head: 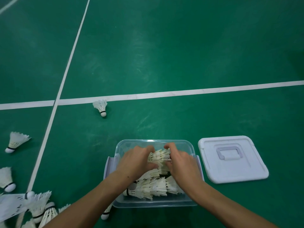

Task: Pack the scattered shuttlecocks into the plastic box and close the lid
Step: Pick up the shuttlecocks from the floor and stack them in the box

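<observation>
Over the plastic box (155, 205), a stack of shuttlecocks (159, 157) is gripped from both sides by left hand (137, 159) and right hand (181, 163), likely for neat nesting. Lid (232, 159) lies beside it; loose shuttlecocks (100, 107) lie on the floor.

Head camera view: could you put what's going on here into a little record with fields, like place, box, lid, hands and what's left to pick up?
place: green court floor with white lines
plastic box: open, clear, holding many shuttlecocks
lid: off, lying flat on the floor right of the box, apart from it
left hand: in the box, gripping a bunch of shuttlecocks
right hand: gripping the same bunch from the other side
loose shuttlecocks: one by the white line, several more on the floor at left
task state: packing unfinished
</observation>
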`<state>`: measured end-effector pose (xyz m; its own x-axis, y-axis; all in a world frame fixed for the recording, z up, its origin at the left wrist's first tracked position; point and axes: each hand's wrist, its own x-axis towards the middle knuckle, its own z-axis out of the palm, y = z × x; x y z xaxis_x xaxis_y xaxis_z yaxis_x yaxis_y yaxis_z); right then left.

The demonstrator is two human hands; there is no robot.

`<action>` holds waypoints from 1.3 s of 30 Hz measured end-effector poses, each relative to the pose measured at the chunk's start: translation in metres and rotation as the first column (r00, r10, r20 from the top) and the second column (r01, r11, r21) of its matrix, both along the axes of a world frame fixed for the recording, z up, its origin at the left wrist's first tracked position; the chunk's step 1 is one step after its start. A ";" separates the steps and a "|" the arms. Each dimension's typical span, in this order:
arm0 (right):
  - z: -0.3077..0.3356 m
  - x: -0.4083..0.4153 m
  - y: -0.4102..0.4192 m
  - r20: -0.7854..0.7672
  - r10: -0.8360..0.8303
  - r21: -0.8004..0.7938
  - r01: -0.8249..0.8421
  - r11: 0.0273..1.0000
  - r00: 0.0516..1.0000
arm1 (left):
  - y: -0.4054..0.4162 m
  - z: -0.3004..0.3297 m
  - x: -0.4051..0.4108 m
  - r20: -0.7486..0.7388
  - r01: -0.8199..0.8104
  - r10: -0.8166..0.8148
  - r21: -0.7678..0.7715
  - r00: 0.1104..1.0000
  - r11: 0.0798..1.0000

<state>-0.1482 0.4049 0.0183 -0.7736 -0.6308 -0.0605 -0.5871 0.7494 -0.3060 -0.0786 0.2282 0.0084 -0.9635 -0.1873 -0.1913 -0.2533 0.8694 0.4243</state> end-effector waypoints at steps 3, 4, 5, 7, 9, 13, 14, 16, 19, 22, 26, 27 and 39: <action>0.004 -0.001 0.004 0.066 -0.013 -0.044 0.015 0.999 0.998 | -0.003 0.006 0.005 0.009 0.007 -0.008 0.069 1.000 0.998; 0.007 0.000 0.006 0.084 -0.010 -0.064 0.016 0.998 0.996 | -0.005 0.011 0.007 0.000 0.010 -0.010 0.118 1.000 0.993; 0.011 -0.001 0.009 0.099 -0.010 -0.085 0.018 0.996 0.995 | -0.006 0.016 0.010 -0.015 0.018 -0.016 0.173 1.000 0.985; 0.020 -0.002 0.016 0.118 -0.025 -0.130 0.041 0.991 0.993 | -0.007 0.028 0.012 -0.073 0.040 -0.020 0.281 0.997 0.959; 0.032 -0.004 0.026 0.124 -0.041 -0.160 0.061 0.985 0.991 | -0.009 0.038 0.012 -0.159 0.049 0.017 0.402 0.987 0.914; 0.057 -0.002 0.032 0.431 0.034 -0.371 0.143 0.918 0.902 | -0.012 0.053 0.005 -0.294 0.131 0.051 0.567 0.955 0.813; 0.062 0.000 0.030 0.520 0.081 -0.416 0.170 0.893 0.850 | -0.010 0.055 0.002 -0.308 0.155 0.040 0.581 0.951 0.799; 0.068 0.004 0.026 0.607 0.153 -0.461 0.189 0.867 0.779 | -0.005 0.059 -0.003 -0.327 0.186 0.029 0.606 0.945 0.774; 0.070 0.005 0.021 0.647 0.193 -0.496 0.215 0.842 0.738 | 0.001 0.059 -0.007 -0.343 0.187 0.054 0.630 0.938 0.753; 0.068 0.005 0.022 0.650 0.195 -0.505 0.226 0.833 0.735 | 0.004 0.057 -0.009 -0.367 0.182 0.066 0.601 0.928 0.778; 0.063 0.005 0.025 0.600 0.186 -0.465 0.150 0.872 0.778 | 0.005 0.054 -0.009 -0.439 0.210 0.068 0.554 0.896 0.805; 0.062 0.005 0.027 0.571 0.160 -0.453 0.146 0.880 0.805 | 0.005 0.053 -0.008 -0.457 0.192 0.091 0.536 0.885 0.822; 0.061 -0.001 0.061 -0.045 -0.261 -0.173 0.249 0.953 0.964 | 0.021 0.015 0.011 -0.440 0.059 0.016 0.157 0.898 0.986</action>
<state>-0.1487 0.4658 0.0796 -0.9087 -0.4089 0.0842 -0.4062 0.8194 -0.4044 -0.0679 0.2487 0.0237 -0.9596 -0.1681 0.2256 0.0096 0.7819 0.6233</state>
